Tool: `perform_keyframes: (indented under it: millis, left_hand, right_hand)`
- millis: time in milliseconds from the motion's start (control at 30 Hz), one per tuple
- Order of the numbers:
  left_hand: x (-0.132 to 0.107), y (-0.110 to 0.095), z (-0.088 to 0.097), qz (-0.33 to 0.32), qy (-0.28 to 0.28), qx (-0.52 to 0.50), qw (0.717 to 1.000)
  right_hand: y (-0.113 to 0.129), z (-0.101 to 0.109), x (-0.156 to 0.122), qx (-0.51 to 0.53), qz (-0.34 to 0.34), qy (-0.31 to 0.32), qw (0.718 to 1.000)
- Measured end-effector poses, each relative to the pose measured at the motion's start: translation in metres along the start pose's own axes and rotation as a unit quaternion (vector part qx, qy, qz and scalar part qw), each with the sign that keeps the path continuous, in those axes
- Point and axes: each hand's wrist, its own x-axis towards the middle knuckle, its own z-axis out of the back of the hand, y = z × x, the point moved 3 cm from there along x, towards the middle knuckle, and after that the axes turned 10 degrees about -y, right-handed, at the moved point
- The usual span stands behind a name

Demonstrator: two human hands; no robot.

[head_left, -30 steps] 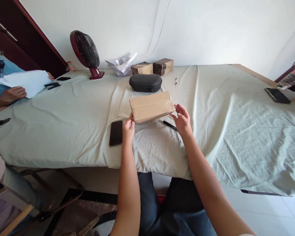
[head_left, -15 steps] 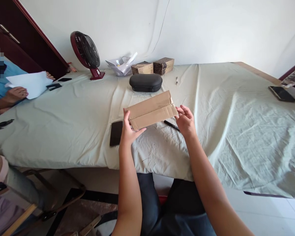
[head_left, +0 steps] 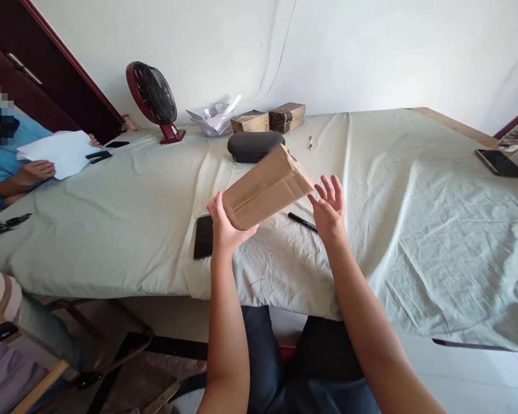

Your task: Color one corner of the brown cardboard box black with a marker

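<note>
A plain brown cardboard box (head_left: 265, 192) is held tilted above the table, its right end higher than its left. My left hand (head_left: 228, 227) grips the box's left end, thumb along the lower edge and fingers round the far side. Beside the right end is my right hand (head_left: 330, 210), its fingers spread; a fingertip is at or very near the box's corner. Below the box a black marker pen (head_left: 303, 221) lies on the cloth. Partly hidden behind my left hand is a dark phone (head_left: 203, 237).
Behind the box sit a black hard case (head_left: 248, 148), two patterned boxes (head_left: 287, 117), a plastic basket (head_left: 213, 125) and a fan (head_left: 153, 98). A person at left holds white papers (head_left: 63, 154). Another phone (head_left: 499, 163) lies far right on the pale tablecloth (head_left: 414, 230).
The box has turned, its right end rising and its end face coming more into view. My right hand's fingers have spread and loosened from the box's end.
</note>
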Motion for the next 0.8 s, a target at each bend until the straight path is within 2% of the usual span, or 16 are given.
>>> perform_keyframes:
  millis: [67,167,233,333,467,600,800]
  left_hand:
    - [-0.005,0.01,-0.008,0.072,0.01,-0.073,0.995]
    - [-0.013,0.017,-0.025,0.171,0.12,-0.18,0.961]
    - [-0.016,0.015,-0.032,0.195,0.173,-0.199,0.945]
    - [-0.013,0.005,-0.034,0.169,0.153,-0.181,0.957]
    - [-0.008,-0.008,-0.033,0.133,0.12,-0.178,0.968]
    - [-0.008,-0.011,-0.031,0.146,0.102,-0.173,0.969]
    - [-0.005,-0.014,-0.025,0.119,0.091,-0.199,0.969]
  right_hand:
    - [-0.008,-0.001,-0.001,-0.019,-0.02,0.007,1.0]
    - [-0.023,-0.005,-0.007,-0.016,-0.091,0.09,0.992]
    - [-0.031,-0.003,-0.01,-0.013,-0.121,0.107,0.987]
    - [-0.035,0.003,-0.01,-0.028,-0.113,0.091,0.989]
    - [-0.032,0.003,-0.008,-0.036,-0.079,0.119,0.989]
    - [-0.023,-0.005,-0.01,-0.032,-0.058,0.156,0.986]
    - [-0.023,-0.008,-0.012,-0.016,-0.069,0.171,0.983]
